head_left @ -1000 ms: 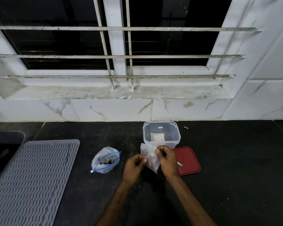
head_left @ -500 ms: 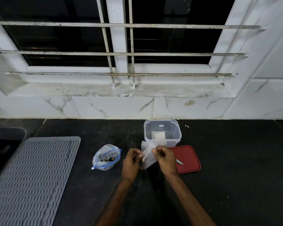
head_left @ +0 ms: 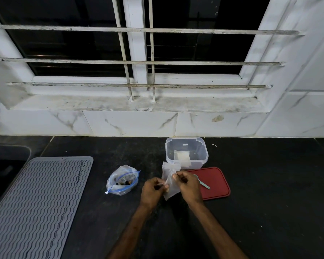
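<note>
Since a second ago the small clear bag [head_left: 171,188] has turned more upright, and its top now stands above our right thumb. We hold it off the table [head_left: 269,193], just in front of the clear box [head_left: 204,146] and the red lid [head_left: 218,186]. Our left hand [head_left: 152,192] pinches its lower left edge; our right hand [head_left: 190,186] pinches it higher up. It looks light, thin, limp and probably slick, so we judge the edges or the top seam the best hold, with a gentle pull to avoid tearing it.
</note>
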{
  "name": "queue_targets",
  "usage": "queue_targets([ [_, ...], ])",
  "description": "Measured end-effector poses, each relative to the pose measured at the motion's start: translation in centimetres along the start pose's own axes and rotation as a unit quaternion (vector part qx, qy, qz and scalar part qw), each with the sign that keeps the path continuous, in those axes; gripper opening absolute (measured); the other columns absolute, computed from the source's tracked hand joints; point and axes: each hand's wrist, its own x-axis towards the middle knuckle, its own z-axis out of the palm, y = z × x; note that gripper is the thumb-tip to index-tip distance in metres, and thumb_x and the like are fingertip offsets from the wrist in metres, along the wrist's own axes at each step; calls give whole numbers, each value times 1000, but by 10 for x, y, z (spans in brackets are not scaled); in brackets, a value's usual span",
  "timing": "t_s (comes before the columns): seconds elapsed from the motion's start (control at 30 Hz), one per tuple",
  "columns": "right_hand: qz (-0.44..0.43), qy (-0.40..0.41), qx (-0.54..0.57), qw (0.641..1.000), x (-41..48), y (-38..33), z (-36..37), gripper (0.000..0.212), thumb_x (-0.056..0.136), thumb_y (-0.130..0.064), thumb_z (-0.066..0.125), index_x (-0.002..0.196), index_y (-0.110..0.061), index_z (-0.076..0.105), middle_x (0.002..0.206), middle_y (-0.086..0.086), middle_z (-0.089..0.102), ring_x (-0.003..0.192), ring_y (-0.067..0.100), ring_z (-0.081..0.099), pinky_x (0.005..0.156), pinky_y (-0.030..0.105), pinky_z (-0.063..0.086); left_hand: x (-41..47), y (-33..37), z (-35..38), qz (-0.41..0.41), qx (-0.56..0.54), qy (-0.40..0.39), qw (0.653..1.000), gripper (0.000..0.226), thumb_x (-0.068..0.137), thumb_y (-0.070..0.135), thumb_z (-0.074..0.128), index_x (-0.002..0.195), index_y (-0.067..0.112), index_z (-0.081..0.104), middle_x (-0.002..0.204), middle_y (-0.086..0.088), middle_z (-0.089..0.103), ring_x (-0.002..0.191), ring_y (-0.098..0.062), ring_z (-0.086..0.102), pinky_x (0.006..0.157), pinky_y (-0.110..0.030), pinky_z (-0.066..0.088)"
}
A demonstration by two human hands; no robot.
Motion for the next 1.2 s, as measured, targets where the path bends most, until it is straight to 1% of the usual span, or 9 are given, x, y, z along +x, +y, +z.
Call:
queue_targets([
  [0.13,-31,32,-88,995,5,-4,-4,10,79,-8,71,72,-15,68,70,-6,69,70,10,63,67,26,51,-4,3,3,7,-48,-116,992,19,83,5,72,102,8,68,96,-6,75,88,-18,71,77,-25,56],
  [0.27,-80,1,-189,979,5,-5,-2,10,75,-18,70,67,-20,66,64,-10,66,64,6,61,61,29,49,1,12,9,50,-23,-74,996,10,91,12,64,98,10,70,92,-5,75,84,-13,69,75,-23,55],
  [0.47,-33,-40,-37,998,0,-1,-2,7,86,-20,72,82,-15,74,77,-5,73,75,8,68,68,20,52,8,16,4,74,90,-9,993,8,87,25,70,81,22,74,75,9,74,70,-2,67,69,-18,53],
  [0.6,-16,-56,-9,998,-3,-2,-3,8,86,-19,72,81,-13,73,76,-2,73,71,4,66,65,16,50,3,9,8,62,27,-4,998,8,86,17,71,81,19,76,76,2,75,68,-8,67,64,-21,53],
  [0.7,28,-68,1,997,-2,3,-9,5,86,-15,72,81,-15,71,78,1,72,73,9,65,69,23,52,3,1,5,40,-32,41,998,11,87,10,68,80,12,76,77,-4,75,70,-13,68,64,-23,54],
  [0.77,40,-77,-35,996,-1,8,-15,4,84,-12,72,82,-15,73,78,2,73,70,9,64,72,27,53,5,-1,1,23,-54,83,995,9,87,11,68,81,11,75,77,-2,75,70,-11,68,63,-21,55],
  [0.87,18,-62,-126,990,3,11,-18,7,82,-10,74,80,-17,74,75,-7,72,71,2,65,72,20,50,6,-3,6,9,-57,99,993,11,87,11,69,80,6,73,68,-1,72,53,-7,63,50,-22,52],
  [1.03,-59,9,-356,933,19,2,-18,12,83,-31,70,75,-22,71,75,-8,72,69,8,64,65,30,49,19,-7,17,5,31,86,996,14,92,22,63,82,13,69,79,0,71,76,-14,66,70,-29,54],
  [1.2,-82,-7,-366,927,32,-4,-11,12,89,-32,64,86,-21,70,84,-6,71,80,11,64,72,31,52,35,-11,12,6,60,91,994,16,93,31,61,89,19,70,85,4,72,84,-14,68,79,-36,56],
])
